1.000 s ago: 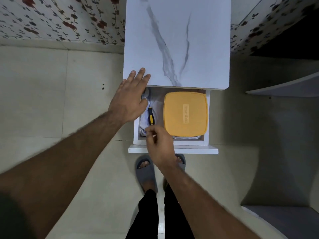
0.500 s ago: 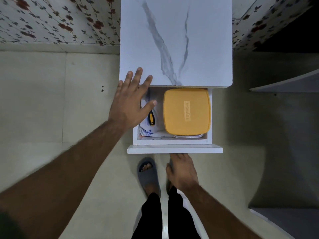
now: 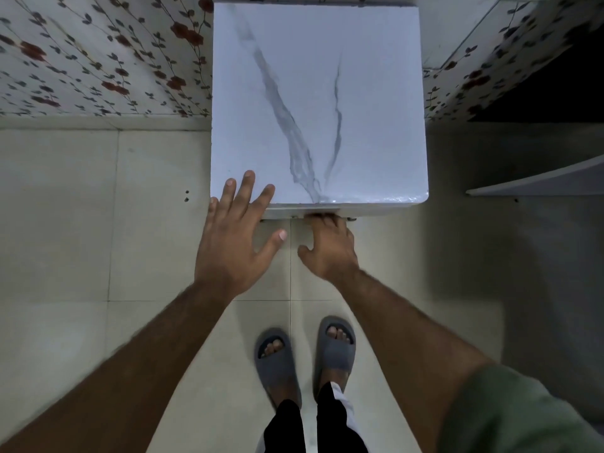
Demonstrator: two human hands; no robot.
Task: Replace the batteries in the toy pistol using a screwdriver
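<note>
A white marble-patterned cabinet top [image 3: 359, 93] fills the upper middle of the head view. Only a thin strip of its drawer front [image 3: 379, 211] shows under the front edge, so the drawer is pushed in. My left hand [image 3: 235, 246] lies flat with fingers spread on the front left corner of the top and holds nothing. My right hand [image 3: 330, 250] has its fingertips against the drawer front, thumb apart, with nothing in it. The screwdriver and the yellow box are hidden inside. No toy pistol is in view.
Floral wallpaper [image 3: 98, 60] covers the wall behind the cabinet. The floor [image 3: 65, 240] is pale tile. My feet in grey slippers [image 3: 277, 364] stand just before the cabinet. A white shelf edge [image 3: 539, 183] juts in at the right.
The drawer, open before with the screwdriver and yellow box showing, is now pushed in. My right hand rose to its front. My left hand stayed at the top's corner.
</note>
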